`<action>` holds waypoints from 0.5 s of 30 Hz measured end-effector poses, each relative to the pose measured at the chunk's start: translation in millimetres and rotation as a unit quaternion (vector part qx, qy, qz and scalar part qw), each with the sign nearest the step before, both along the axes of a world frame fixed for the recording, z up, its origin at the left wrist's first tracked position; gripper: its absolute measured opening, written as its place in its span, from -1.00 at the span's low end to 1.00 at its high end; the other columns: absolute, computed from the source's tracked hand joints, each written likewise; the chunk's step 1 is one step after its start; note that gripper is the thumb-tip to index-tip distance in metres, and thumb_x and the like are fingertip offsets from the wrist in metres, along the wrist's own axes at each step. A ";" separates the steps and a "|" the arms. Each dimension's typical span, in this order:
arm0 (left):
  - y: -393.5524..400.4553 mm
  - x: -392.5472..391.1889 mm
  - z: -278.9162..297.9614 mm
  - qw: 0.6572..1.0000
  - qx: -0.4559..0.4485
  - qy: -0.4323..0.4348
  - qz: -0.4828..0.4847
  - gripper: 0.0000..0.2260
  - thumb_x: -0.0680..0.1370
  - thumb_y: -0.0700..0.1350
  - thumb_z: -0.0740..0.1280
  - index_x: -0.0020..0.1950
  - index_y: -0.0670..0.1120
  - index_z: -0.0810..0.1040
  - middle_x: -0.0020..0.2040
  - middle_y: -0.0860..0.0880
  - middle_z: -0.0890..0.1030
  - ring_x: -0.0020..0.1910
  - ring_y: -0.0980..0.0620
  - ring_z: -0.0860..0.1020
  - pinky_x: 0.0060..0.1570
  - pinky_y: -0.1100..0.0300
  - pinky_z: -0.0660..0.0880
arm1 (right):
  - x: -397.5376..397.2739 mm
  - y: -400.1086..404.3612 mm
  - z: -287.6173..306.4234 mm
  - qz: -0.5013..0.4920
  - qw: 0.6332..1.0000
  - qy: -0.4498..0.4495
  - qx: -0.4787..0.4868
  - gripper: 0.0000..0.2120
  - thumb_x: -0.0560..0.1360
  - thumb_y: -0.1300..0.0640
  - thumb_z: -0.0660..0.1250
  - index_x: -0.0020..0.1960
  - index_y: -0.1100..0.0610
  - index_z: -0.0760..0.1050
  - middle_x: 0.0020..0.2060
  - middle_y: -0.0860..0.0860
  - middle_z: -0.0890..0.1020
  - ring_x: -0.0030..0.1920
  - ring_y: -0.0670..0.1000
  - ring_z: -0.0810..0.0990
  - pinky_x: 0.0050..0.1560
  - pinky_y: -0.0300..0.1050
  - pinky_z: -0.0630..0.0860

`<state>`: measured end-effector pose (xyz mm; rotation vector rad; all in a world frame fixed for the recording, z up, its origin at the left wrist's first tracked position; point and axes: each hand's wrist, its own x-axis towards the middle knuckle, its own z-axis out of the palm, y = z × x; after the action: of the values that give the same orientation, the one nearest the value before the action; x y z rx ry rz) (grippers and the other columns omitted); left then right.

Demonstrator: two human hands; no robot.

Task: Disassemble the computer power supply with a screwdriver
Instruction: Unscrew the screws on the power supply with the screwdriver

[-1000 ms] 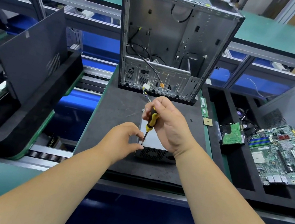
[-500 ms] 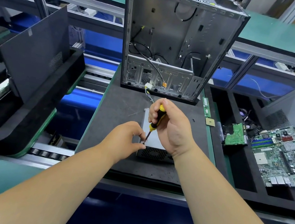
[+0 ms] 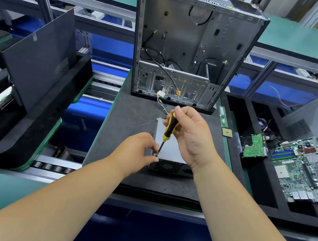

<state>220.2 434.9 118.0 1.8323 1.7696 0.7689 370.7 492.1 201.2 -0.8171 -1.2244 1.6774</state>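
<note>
Both forearms reach in from the bottom edge, bare to the frame, no sleeves showing. The left hand (image 3: pixel 137 154) and right hand (image 3: pixel 194 139) are bare, with short nails.

Both bare forearms reach in from the near edge and converge toward the middle. The right hand (image 3: pixel 190 139) is raised, its fingers curled round the yellow-and-black handle of a slim screwdriver (image 3: pixel 168 130), thumb tip resting on the handle's far end, wrist bent leftward. The left hand (image 3: pixel 137 154) sits lower and nearer, knuckles up, fingers curled, its thumb and fingertips gathered close around the screwdriver's tip.
</note>
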 end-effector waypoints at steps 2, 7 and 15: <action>0.0 -0.1 1.3 1.000 -0.002 0.003 0.001 -0.85 0.44 -0.01 0.54 -0.03 0.07 0.65 -0.02 0.17 0.54 0.02 0.17 0.54 0.16 0.14 0.50 | 0.0 -0.7 -0.5 -0.008 1.000 0.002 -0.002 -0.79 0.64 0.15 0.25 -0.12 0.17 0.58 -0.27 0.04 0.65 -0.19 0.04 0.62 -0.05 -0.11 0.56; 0.6 0.1 2.3 1.000 -0.001 -0.013 0.005 -0.84 0.42 -0.05 0.56 -0.04 0.01 0.66 -0.03 0.13 0.56 0.02 0.16 0.53 0.16 0.14 0.49 | -8.5 -7.1 -8.0 0.004 0.998 0.066 -0.018 -0.61 0.71 0.05 0.05 -0.13 0.18 0.53 -0.33 0.01 0.51 -0.30 -0.02 0.45 -0.13 -0.17 0.43; 1.5 0.8 2.8 1.000 0.005 -0.021 0.000 -0.85 0.41 -0.10 0.57 -0.08 -0.04 0.66 -0.06 0.08 0.56 -0.03 0.09 0.55 0.12 0.08 0.48 | -6.3 -8.3 -7.4 0.069 0.997 0.029 0.018 -0.82 0.57 0.02 0.16 -0.14 0.09 0.30 -0.38 -0.01 0.47 -0.33 0.00 0.34 -0.31 -0.21 0.32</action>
<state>221.0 436.4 120.8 1.8088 1.7424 0.8126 364.4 483.9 193.8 -0.6708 -1.2919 1.7714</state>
